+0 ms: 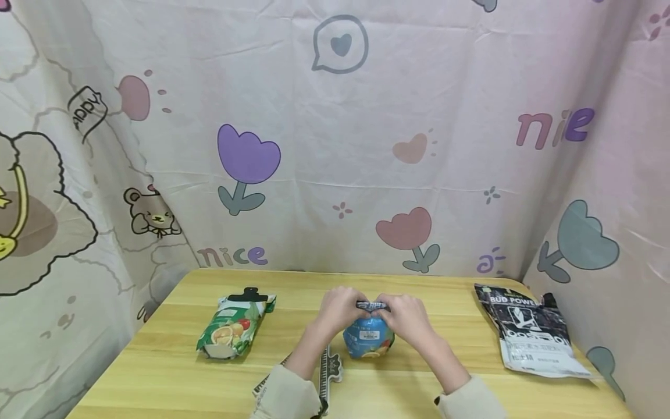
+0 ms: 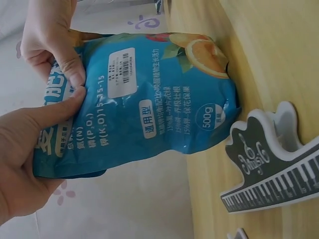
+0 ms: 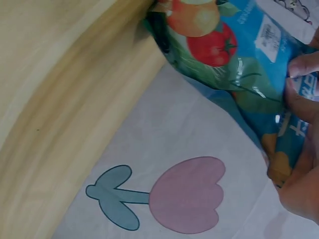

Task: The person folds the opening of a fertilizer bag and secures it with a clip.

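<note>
Your two cream sleeves, the left sleeve [image 1: 288, 393] and the right sleeve [image 1: 471, 398], come in at the near edge. Beside your left forearm, on the pale wooden table [image 1: 152, 378], lies a piano-key clip [image 2: 254, 159] with a scalloped dark head marked "Music". Another strip with keyboard print [image 1: 260, 385] shows partly from under that forearm, to its left.

Just beyond and to the right of the clip, near the middle of the table, you have the blue bag [image 1: 369, 338] upright, its plain printed side with the barcode label towards you and fruit pictures round its right side. Its lower end is down by the wood; you cannot tell whether it bears on it. Your left hand [image 1: 340, 311] pinches the left part of its folded top between thumb and fingers, and your right hand [image 1: 410, 319] pinches the right part, the two thumbs close together on the near side.

Well apart to your right, a black-and-white bag [image 1: 528, 331] printed "BUD POWER" lies flat. To your left, a green bag [image 1: 230, 331] with orange pictures lies with a black binder clip [image 1: 250, 296] on its far end. Past the table's far edge hangs a pale curtain [image 1: 314, 116] printed with tulips and hearts.
</note>
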